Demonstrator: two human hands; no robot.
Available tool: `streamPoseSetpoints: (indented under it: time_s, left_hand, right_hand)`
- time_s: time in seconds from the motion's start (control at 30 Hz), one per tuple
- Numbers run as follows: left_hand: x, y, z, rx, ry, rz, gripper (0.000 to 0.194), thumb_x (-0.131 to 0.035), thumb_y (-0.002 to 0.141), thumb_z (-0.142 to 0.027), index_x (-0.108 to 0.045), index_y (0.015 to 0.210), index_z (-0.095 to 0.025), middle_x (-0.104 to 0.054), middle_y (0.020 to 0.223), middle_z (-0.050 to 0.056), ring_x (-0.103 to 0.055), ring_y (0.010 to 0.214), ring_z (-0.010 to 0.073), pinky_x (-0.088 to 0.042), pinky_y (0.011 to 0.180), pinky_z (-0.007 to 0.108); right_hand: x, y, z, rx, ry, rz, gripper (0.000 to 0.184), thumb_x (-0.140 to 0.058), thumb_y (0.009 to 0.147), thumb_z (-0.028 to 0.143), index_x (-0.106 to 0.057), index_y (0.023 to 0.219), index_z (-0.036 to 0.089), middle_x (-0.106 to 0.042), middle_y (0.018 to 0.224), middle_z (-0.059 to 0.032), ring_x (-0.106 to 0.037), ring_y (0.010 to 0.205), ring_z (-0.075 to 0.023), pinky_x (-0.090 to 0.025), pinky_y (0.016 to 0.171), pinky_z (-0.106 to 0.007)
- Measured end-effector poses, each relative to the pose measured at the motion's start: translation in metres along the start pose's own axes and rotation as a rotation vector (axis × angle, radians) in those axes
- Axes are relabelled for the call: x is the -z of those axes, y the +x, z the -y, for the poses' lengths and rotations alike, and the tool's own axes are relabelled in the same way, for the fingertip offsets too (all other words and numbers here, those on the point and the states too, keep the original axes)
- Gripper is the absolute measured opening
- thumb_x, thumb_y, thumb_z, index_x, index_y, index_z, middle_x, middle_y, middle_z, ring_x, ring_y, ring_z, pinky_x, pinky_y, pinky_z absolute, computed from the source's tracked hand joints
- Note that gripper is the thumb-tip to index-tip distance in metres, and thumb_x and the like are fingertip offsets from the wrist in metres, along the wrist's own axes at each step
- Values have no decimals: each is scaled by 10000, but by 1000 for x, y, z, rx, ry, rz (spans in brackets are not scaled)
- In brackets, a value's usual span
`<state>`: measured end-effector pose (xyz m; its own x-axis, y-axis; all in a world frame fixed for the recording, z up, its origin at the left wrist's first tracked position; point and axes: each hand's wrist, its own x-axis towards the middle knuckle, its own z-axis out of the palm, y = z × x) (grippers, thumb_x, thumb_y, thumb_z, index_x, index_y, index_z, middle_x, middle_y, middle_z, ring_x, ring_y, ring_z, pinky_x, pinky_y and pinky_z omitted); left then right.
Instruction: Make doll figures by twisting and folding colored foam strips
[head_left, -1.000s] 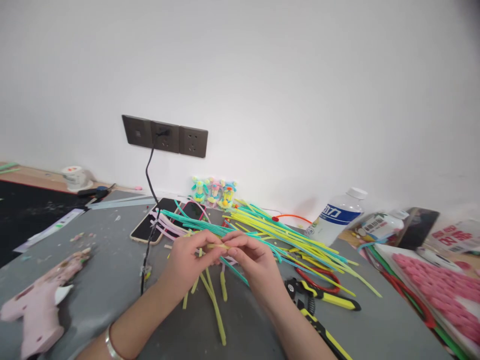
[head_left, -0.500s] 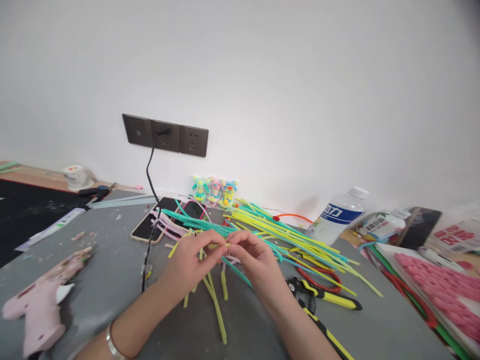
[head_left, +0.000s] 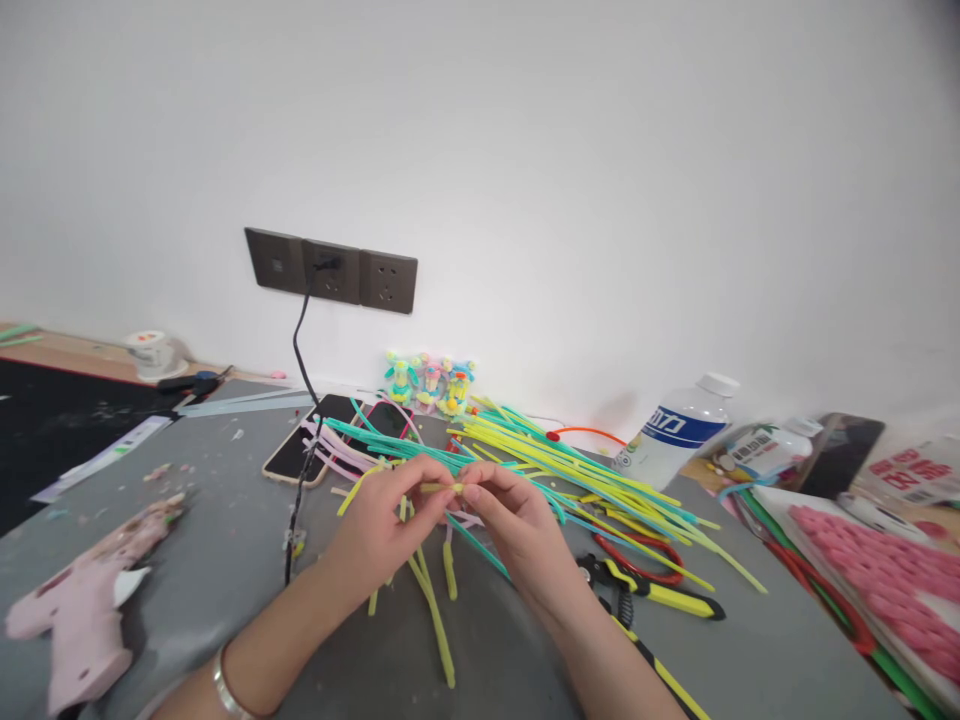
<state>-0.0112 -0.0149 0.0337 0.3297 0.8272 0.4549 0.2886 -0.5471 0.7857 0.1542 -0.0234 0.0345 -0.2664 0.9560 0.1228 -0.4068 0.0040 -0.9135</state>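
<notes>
Between my two hands is a short yellow pipe cleaner (head_left: 436, 488). My left hand (head_left: 390, 515) pinches it with thumb and forefinger, and my right hand (head_left: 510, 515) pinches its other end close by, so the fingertips nearly meet. Part of it is hidden by the fingers. Under and in front of the hands lie several loose yellow pipe cleaners (head_left: 435, 620). Just behind them spreads a pile of long yellow and turquoise pipe cleaners (head_left: 570, 462), with lilac ones (head_left: 341, 452) at the left.
Pliers (head_left: 660, 595) with yellow-black handles lie right of my right hand. A pink glue gun (head_left: 86, 610) rests at left, a phone (head_left: 300, 460) behind. Three small figures (head_left: 429, 385) stand by the wall. A bottle (head_left: 679, 430) leans at right. A black cable (head_left: 298, 500) crosses the table.
My fingers have shifted very slightly around the short yellow pipe cleaner, and a little more of it shows between the fingertips. Everything else stays in place.
</notes>
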Motion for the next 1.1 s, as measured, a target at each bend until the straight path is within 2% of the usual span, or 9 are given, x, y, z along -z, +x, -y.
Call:
streamPoseSetpoints:
  time_s: [0.23,0.4,0.6,0.7,0.8,0.87,0.93,1.0,1.1]
  left_hand:
    - [4,2,-4,-53,53,9,149,-514,945,-235,-612,841,-192,-647,667,-29,-616,606,113,-439,606,207]
    - [6,3,-4,-22,73,39,151,-517,938,-231,-646,864,-203,-691,700,-23,-625,630,125,-432,595,208]
    - [6,7,3,69,61,89,139,-563,918,-252,-672,852,-196,-697,800,9,-641,702,143,-460,610,216]
    - [6,7,9,30,125,164,132,-575,906,-216,-688,839,-200,-653,834,18,-617,732,145,-441,605,219]
    - [8,5,15,-65,200,311,122,-587,906,-203,-696,851,-212,-651,901,26,-621,821,164,-449,713,252]
    - [10,4,17,-103,227,410,113,-597,907,-205,-696,855,-217,-653,926,23,-624,856,167,-444,763,263]
    - [12,4,17,-116,241,451,104,-604,906,-211,-694,855,-218,-651,919,18,-624,825,157,-437,730,249]
    - [15,5,14,-142,236,397,109,-588,916,-213,-682,862,-210,-650,905,21,-617,799,151,-434,701,241]
    - [17,6,8,-181,188,220,140,-519,945,-204,-642,878,-191,-623,849,26,-588,748,138,-429,629,222]
  right_hand:
    - [1,0,1,-28,-44,-25,174,-760,804,353,-679,805,199,-684,753,6,-630,725,-141,-494,740,-265]
    - [3,1,4,-38,-124,1,201,-733,814,382,-664,800,194,-676,753,-2,-621,731,-150,-488,749,-277]
    - [13,4,8,-25,-546,-95,277,-737,764,442,-655,732,179,-596,667,8,-513,613,-135,-392,590,-255]
    - [21,6,11,-66,-632,-43,340,-659,815,492,-637,701,173,-580,637,6,-492,582,-131,-374,555,-252]
    - [28,5,14,-59,-731,-50,394,-564,874,507,-596,657,179,-531,585,14,-456,525,-122,-358,508,-248]
    - [32,1,13,-158,-801,19,340,-571,874,460,-571,664,193,-513,556,29,-449,470,-116,-347,458,-237]
    - [33,-3,10,-298,-855,142,246,-585,864,383,-567,698,202,-552,572,34,-463,423,-109,-340,419,-227]
    - [31,-8,6,-342,-938,224,158,-617,828,299,-582,708,202,-588,597,33,-483,430,-107,-333,426,-222]
    - [20,-13,0,-299,-1057,265,128,-703,747,259,-610,684,196,-583,595,33,-511,527,-124,-325,482,-222]
